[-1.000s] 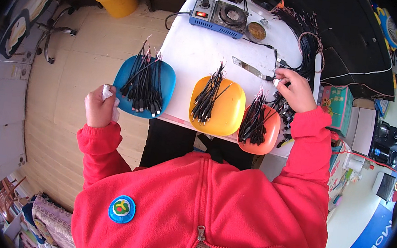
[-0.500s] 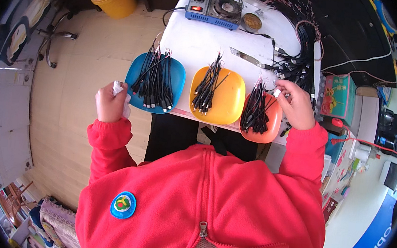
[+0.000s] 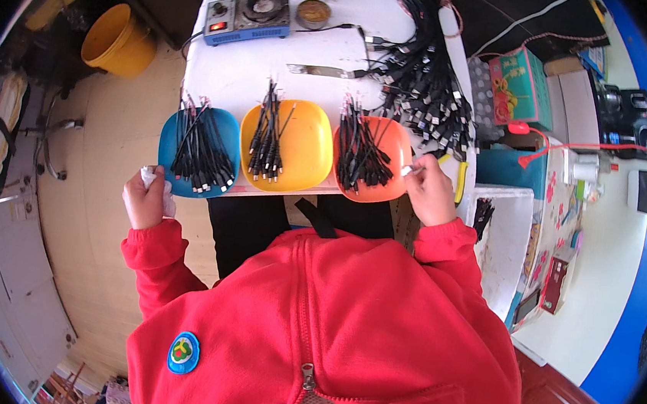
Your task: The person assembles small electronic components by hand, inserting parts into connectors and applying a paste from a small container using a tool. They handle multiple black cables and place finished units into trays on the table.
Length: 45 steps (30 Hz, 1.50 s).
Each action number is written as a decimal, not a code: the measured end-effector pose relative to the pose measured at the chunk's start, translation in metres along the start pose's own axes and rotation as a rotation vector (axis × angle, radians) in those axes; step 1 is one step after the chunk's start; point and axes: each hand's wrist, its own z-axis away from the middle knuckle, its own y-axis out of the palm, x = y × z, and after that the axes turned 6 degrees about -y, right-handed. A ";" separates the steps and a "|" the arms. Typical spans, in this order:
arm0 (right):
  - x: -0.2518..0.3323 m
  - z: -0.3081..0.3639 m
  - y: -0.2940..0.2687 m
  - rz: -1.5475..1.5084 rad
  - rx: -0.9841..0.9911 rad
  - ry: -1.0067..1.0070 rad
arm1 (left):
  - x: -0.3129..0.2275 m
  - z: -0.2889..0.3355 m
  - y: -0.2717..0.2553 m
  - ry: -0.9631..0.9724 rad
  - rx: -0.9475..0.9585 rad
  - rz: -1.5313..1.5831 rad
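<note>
Black cable bundles [image 3: 201,153] already sit on blue tray [image 3: 168,144], yellow tray [image 3: 309,148], orange tray [image 3: 399,143]; cable pile [image 3: 434,96] beyond, seemingly left. Left hand [image 3: 145,200] curled round white tissue [image 3: 169,204] at blue rim; right hand [image 3: 430,193] by orange rim, pinch unclear. Solder pot [image 3: 245,20], flat blade [image 3: 321,71] behind; yellow handle [image 3: 460,183] crowds right hand.

Smooth plastic plates [image 3: 309,151], matt cables [image 3: 361,158], fuzzy fleece jacket [image 3: 398,316]

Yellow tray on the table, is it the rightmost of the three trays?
No, the yellow tray sits between the blue tray on its left and the orange tray on its right.
</note>
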 end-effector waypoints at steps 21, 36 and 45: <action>-0.029 0.031 0.004 -0.278 -0.127 -0.177 | 0.021 -0.024 -0.009 0.125 0.057 -0.152; 0.012 0.086 -0.018 -0.574 0.225 -0.693 | -0.107 0.161 0.098 -0.068 1.292 0.851; 0.018 0.114 -0.023 -0.576 0.129 -0.856 | -0.124 0.205 0.134 -0.012 1.199 0.245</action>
